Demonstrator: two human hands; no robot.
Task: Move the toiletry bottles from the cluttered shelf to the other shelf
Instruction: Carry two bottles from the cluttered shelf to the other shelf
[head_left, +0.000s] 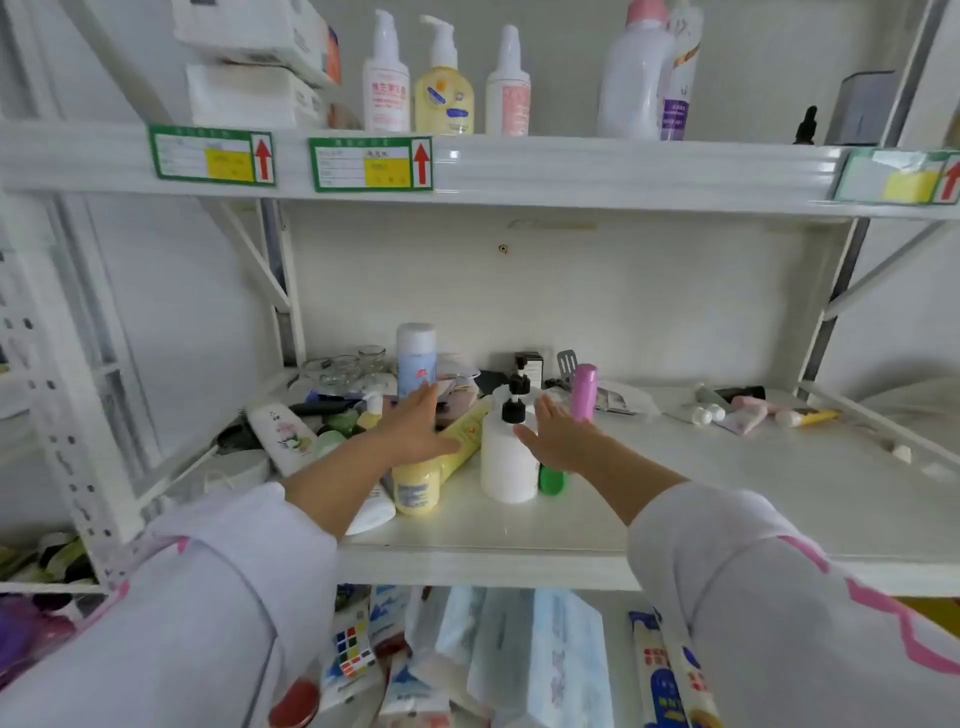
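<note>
On the middle shelf stands a white pump bottle with a black pump. My left hand and my right hand hover on either side of it, fingers spread, holding nothing. A yellow tube lies under my left hand beside a yellow jar. Behind are a blue-white bottle, a pink bottle, and a white flowered bottle lying down. A green cap peeks out below my right hand. The upper shelf holds several upright bottles.
Glass jars and dark clutter sit at the middle shelf's back left. Small tubes lie at the right. White boxes are stacked on the upper shelf's left. Packaged goods fill the bottom shelf.
</note>
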